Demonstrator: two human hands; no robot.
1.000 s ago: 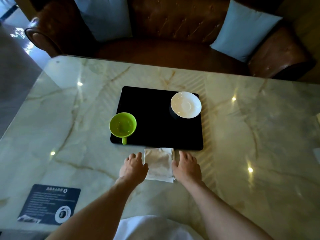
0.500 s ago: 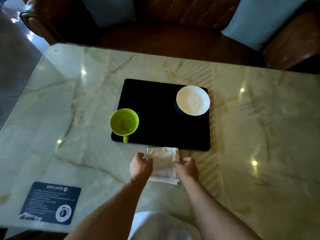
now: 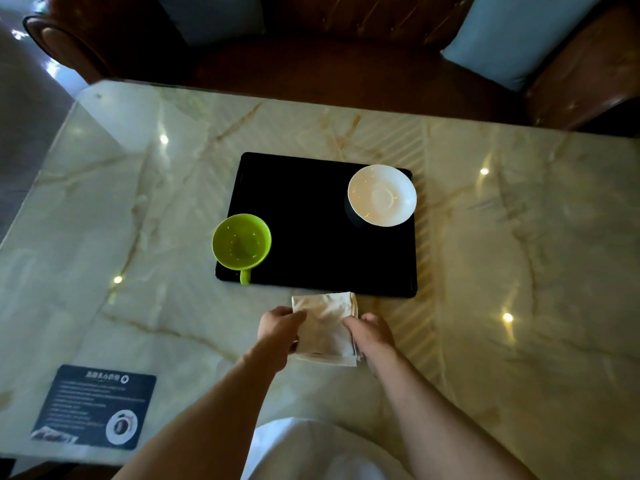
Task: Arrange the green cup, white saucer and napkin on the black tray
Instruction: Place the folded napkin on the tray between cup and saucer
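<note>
Black tray [image 3: 311,230]: flat, dark rectangle with rounded corners, lying on the pale veined marble bench [image 3: 519,237]; the landmark for all else.
Green cup [image 3: 241,243]: bright lime, glossy, upright and empty, on the tray's near-left corner, its rim overhanging the tray's left edge and its small handle pointing past the near edge.
White saucer [image 3: 381,195]: round, shiny, with a shallow centre ring, at the tray's far-right corner, tilted and slightly over the right edge.
Napkin [image 3: 327,323]: off-white, folded into a layered square, creased, just off the tray's near edge, its far edge almost touching it.
Left hand [image 3: 278,329]: fingers curled, pinching the napkin's left edge.
Right hand [image 3: 372,332]: fingers curled, gripping the napkin's right edge.
Card [image 3: 95,407]: dark printed card, well off the tray's near-left side.
</note>
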